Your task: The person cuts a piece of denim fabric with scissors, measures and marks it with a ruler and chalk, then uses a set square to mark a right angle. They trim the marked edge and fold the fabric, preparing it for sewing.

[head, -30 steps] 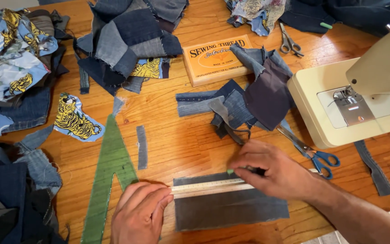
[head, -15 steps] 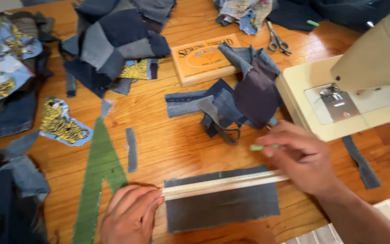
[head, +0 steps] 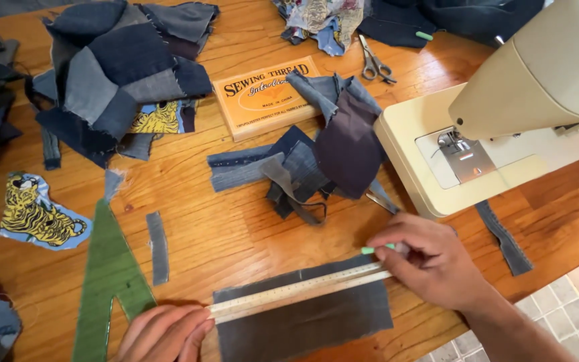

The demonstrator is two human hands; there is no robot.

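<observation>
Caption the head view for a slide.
Left hand pins a ruler on dark denim; right hand holds a green marker.

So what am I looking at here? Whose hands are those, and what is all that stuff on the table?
You are seeing through a camera worn on a person's head, looking down at a wooden table. The two hands belong to that person. The left hand presses down one end of a long ruler. The ruler lies across a dark grey piece of cloth. The right hand rests at the ruler's other end and pinches a small light green marker, probably chalk or a pencil. On the right stands a cream sewing machine. Around it lie scraps of blue denim, a patchwork piece, a tiger-print cutout, a green template, an orange box and small scissors.
</observation>
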